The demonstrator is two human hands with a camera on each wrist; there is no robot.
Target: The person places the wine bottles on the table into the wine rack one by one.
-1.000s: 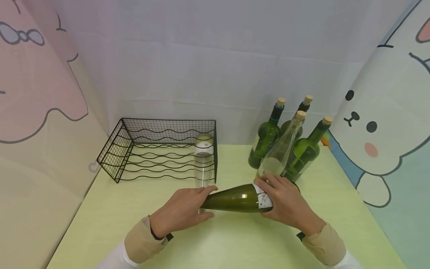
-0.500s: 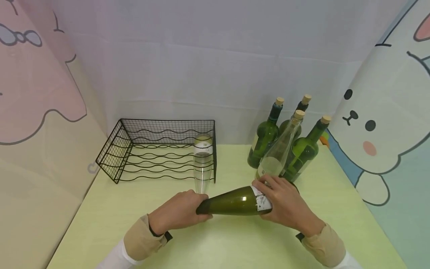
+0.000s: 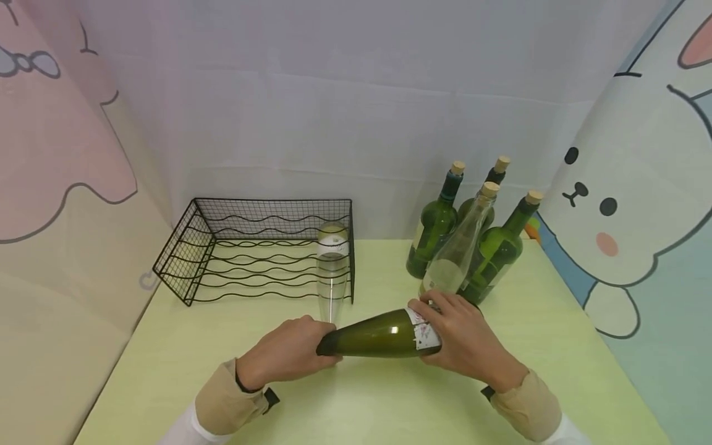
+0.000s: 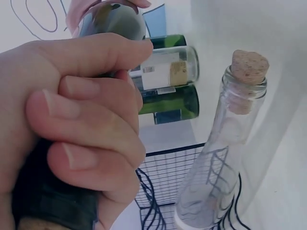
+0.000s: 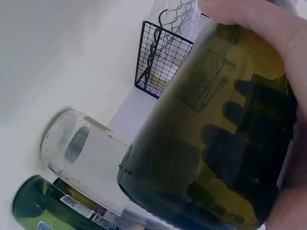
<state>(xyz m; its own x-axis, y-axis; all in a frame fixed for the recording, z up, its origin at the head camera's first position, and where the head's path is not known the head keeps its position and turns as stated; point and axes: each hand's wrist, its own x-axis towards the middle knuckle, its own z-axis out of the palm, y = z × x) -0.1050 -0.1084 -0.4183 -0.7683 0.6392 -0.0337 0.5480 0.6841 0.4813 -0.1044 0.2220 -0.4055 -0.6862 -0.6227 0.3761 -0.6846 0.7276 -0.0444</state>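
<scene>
A green wine bottle (image 3: 372,335) lies sideways across the head view, its neck pointing left. My left hand (image 3: 286,351) curls round the neck; in the left wrist view the dark neck (image 4: 53,201) passes through the fist, a cork at its end. Around the body, over the white label (image 3: 425,334), grips my right hand (image 3: 464,330). The right wrist view shows the bottle's wide base (image 5: 206,158) close up. Beyond my left hand, a clear corked bottle (image 3: 332,272) lies in the right end of a black wire rack (image 3: 189,266), its neck toward me.
Several corked bottles stand together at the back right: a clear bottle (image 3: 453,256) in front and green bottles (image 3: 436,222) around it. My right hand is close in front of them. A pale curtain (image 3: 334,123) hangs behind the yellow-green table (image 3: 361,408).
My left fingers have closed round the bottle's neck. The held bottle has shifted slightly left and its neck end has dropped a little in the head view.
</scene>
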